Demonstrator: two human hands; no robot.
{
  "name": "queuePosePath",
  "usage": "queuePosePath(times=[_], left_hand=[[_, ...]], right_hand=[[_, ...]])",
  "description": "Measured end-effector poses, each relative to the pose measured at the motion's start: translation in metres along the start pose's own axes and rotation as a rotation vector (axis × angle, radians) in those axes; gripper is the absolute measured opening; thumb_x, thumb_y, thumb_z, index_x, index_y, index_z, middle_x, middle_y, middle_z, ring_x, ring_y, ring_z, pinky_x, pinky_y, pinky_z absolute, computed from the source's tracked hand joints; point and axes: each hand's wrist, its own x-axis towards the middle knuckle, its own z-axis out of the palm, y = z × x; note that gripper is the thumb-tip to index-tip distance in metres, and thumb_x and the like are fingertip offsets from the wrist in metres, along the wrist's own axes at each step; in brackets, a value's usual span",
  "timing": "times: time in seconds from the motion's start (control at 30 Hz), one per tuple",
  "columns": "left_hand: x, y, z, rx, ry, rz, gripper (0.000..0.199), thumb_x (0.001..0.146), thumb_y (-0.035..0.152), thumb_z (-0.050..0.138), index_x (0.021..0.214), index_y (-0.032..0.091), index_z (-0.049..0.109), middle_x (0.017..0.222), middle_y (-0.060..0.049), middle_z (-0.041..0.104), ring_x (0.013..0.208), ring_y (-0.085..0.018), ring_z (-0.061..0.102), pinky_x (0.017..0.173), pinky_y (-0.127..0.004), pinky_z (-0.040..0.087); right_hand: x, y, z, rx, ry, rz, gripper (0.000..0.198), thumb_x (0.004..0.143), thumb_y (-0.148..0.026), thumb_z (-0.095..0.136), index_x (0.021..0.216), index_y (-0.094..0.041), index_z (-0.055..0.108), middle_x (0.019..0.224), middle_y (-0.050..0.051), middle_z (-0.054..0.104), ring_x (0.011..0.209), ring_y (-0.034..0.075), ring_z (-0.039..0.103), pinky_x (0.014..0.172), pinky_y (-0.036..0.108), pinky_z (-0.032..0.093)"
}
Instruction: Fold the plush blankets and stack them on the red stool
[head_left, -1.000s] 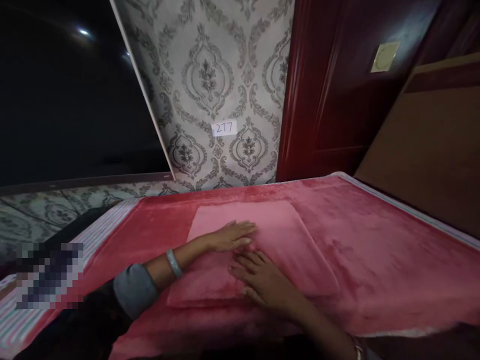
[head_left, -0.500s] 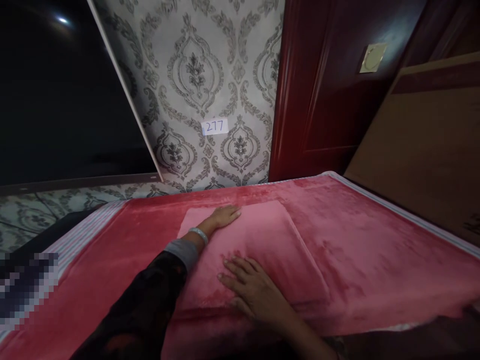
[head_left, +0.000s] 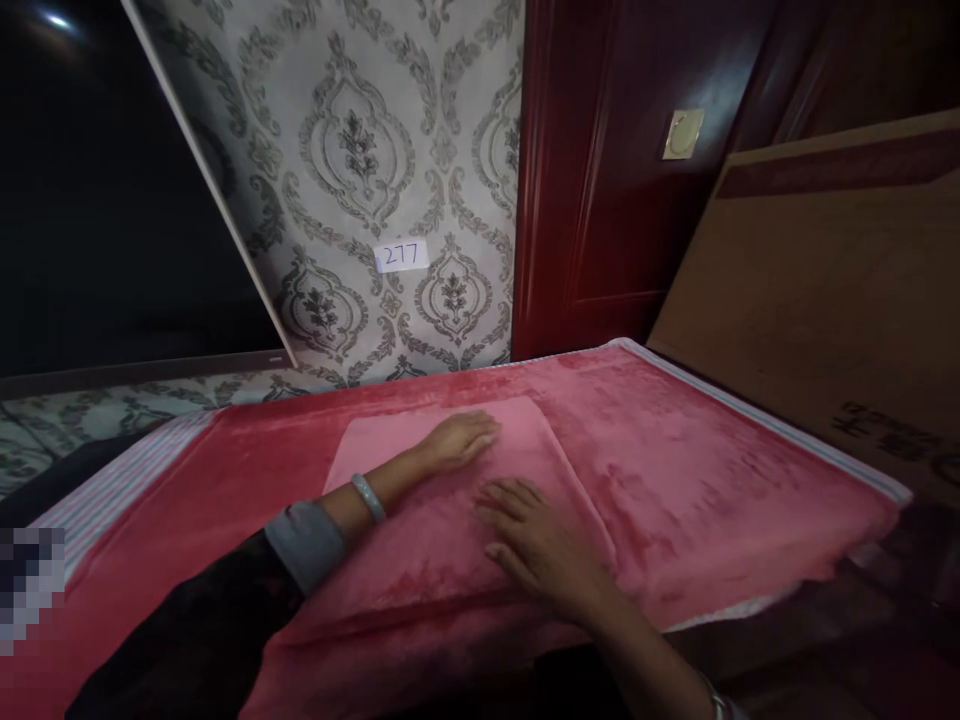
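A pink plush cloth (head_left: 435, 510), folded into a roughly square panel, lies on a larger red-pink plush cover (head_left: 690, 470) spread over the table. My left hand (head_left: 461, 440) rests flat near the panel's far edge, fingers stretched to the right. Closer to me, my right hand (head_left: 536, 540) lies palm down on the panel's right part with its fingers spread. Neither hand grips anything. Darker brushed streaks show in the pile, and a crease runs across the panel's near side. A pale bangle (head_left: 368, 497) is on my left wrist.
A large dark screen (head_left: 120, 200) stands at the left before patterned wallpaper (head_left: 360, 150), which bears a paper label (head_left: 401, 255) reading 277. Behind the cover is a dark red wooden panel (head_left: 592, 200). A big cardboard box (head_left: 817, 290) leans at the right.
My left hand has slid to the right over the folded cloth. My right hand has also moved right and slightly away from me. The camera view has shifted a little to the right.
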Motion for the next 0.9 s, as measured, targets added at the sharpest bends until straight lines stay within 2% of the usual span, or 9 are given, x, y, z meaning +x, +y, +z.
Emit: queuePosePath(times=[0.07, 0.1, 0.17, 0.23, 0.43, 0.6, 0.77, 0.9], left_hand=[[0.002, 0.013, 0.013, -0.05, -0.084, 0.133, 0.051, 0.103, 0.047, 0.029, 0.144, 0.026, 0.052, 0.154, -0.008, 0.048, 0.146, -0.024, 0.037, 0.121, -0.051, 0.026], [0.003, 0.018, 0.019, -0.046, -0.133, 0.148, 0.053, 0.102, 0.049, 0.03, 0.148, 0.027, 0.047, 0.159, -0.008, 0.041, 0.15, -0.026, 0.029, 0.122, -0.056, 0.021], [0.008, 0.021, 0.028, -0.017, -0.19, 0.119, 0.059, 0.102, 0.053, 0.029, 0.155, 0.028, 0.035, 0.164, -0.008, 0.028, 0.154, -0.029, 0.015, 0.121, -0.064, 0.01], [0.017, 0.02, 0.033, 0.002, -0.208, 0.067, 0.062, 0.102, 0.055, 0.027, 0.157, 0.028, 0.027, 0.166, -0.008, 0.021, 0.155, -0.028, 0.009, 0.12, -0.065, 0.005], [0.059, 0.009, 0.035, 0.005, -0.282, -0.147, 0.068, 0.099, 0.062, 0.027, 0.159, 0.029, 0.023, 0.168, -0.009, 0.017, 0.155, -0.029, 0.011, 0.121, -0.063, 0.008], [0.084, 0.007, 0.042, -0.024, -0.236, -0.343, 0.07, 0.097, 0.065, 0.027, 0.157, 0.029, 0.028, 0.165, -0.008, 0.027, 0.151, -0.032, 0.025, 0.12, -0.059, 0.017], [0.092, 0.009, 0.043, -0.008, -0.176, -0.391, 0.067, 0.099, 0.061, 0.023, 0.155, 0.025, 0.035, 0.161, -0.01, 0.036, 0.148, -0.031, 0.033, 0.121, -0.055, 0.02], [0.089, 0.018, 0.031, 0.015, -0.143, -0.369, 0.063, 0.1, 0.054, 0.028, 0.155, 0.024, 0.034, 0.164, -0.01, 0.029, 0.152, -0.031, 0.023, 0.122, -0.057, 0.011]], right_hand=[[-0.008, 0.01, 0.005, -0.038, -0.037, -0.003, 0.044, 0.1, -0.036, 0.053, 0.143, -0.028, 0.054, 0.155, 0.007, 0.046, 0.144, 0.025, 0.039, 0.119, 0.05, 0.03], [-0.011, 0.013, 0.01, -0.054, -0.052, -0.007, 0.046, 0.099, -0.036, 0.054, 0.144, -0.028, 0.053, 0.156, 0.006, 0.044, 0.145, 0.025, 0.038, 0.118, 0.05, 0.031], [-0.014, 0.017, 0.018, -0.078, -0.056, -0.006, 0.048, 0.099, -0.035, 0.054, 0.146, -0.029, 0.051, 0.158, 0.005, 0.042, 0.145, 0.024, 0.037, 0.119, 0.05, 0.031], [-0.016, 0.018, 0.024, -0.085, -0.045, -0.006, 0.048, 0.099, -0.034, 0.054, 0.147, -0.03, 0.05, 0.157, 0.004, 0.042, 0.145, 0.022, 0.037, 0.12, 0.048, 0.029], [-0.015, 0.017, 0.023, -0.077, -0.012, -0.017, 0.047, 0.1, -0.038, 0.052, 0.146, -0.031, 0.05, 0.157, 0.003, 0.043, 0.145, 0.022, 0.038, 0.121, 0.047, 0.028], [-0.016, 0.017, 0.022, -0.067, -0.003, 0.001, 0.045, 0.101, -0.039, 0.05, 0.146, -0.033, 0.05, 0.157, 0.002, 0.044, 0.144, 0.021, 0.038, 0.121, 0.047, 0.028], [-0.015, 0.014, 0.023, -0.066, -0.002, 0.032, 0.046, 0.101, -0.037, 0.051, 0.147, -0.034, 0.049, 0.156, 0.002, 0.045, 0.144, 0.021, 0.038, 0.12, 0.046, 0.027], [-0.013, 0.013, 0.012, -0.044, -0.017, 0.02, 0.047, 0.101, -0.041, 0.051, 0.147, -0.032, 0.049, 0.156, 0.003, 0.045, 0.145, 0.021, 0.037, 0.12, 0.047, 0.027]])
